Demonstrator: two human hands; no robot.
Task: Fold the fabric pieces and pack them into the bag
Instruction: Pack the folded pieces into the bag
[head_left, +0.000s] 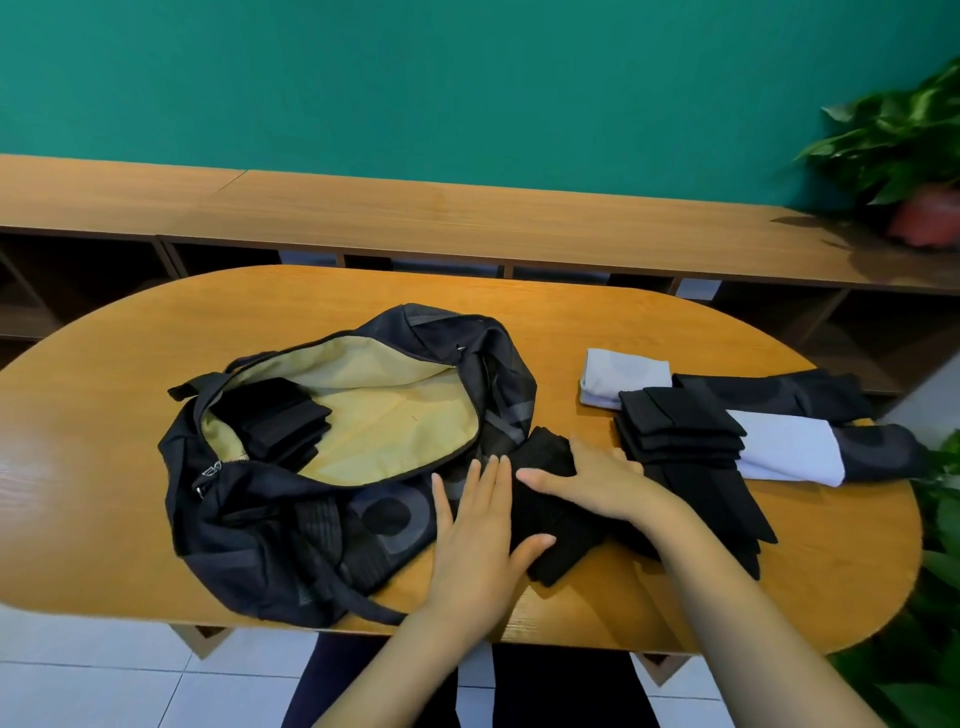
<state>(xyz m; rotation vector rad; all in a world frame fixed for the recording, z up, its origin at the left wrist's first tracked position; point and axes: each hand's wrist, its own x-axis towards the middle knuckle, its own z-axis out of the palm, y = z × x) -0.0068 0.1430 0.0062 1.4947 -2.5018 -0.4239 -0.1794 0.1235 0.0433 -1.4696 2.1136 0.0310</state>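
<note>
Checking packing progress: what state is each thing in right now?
bag: unzipped, open, lying on table.
black pieces in bag: folded, stacked inside.
black piece under hands: on table, unpacked.
black stack: folded, outside bag.
pale piece: folded, outside bag.
left hand: flat, fingers straight.
right hand: flat, pressing black piece.

Black bag (291, 519) with yellow lining and grey circles; black fabric piece (550, 499).

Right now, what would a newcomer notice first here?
The open black bag, yellow lining showing, lies left of centre on the table with folded black pieces inside. Beside it, the left hand and right hand press flat on a black fabric piece. A stack of dark pieces waits at right.
</note>
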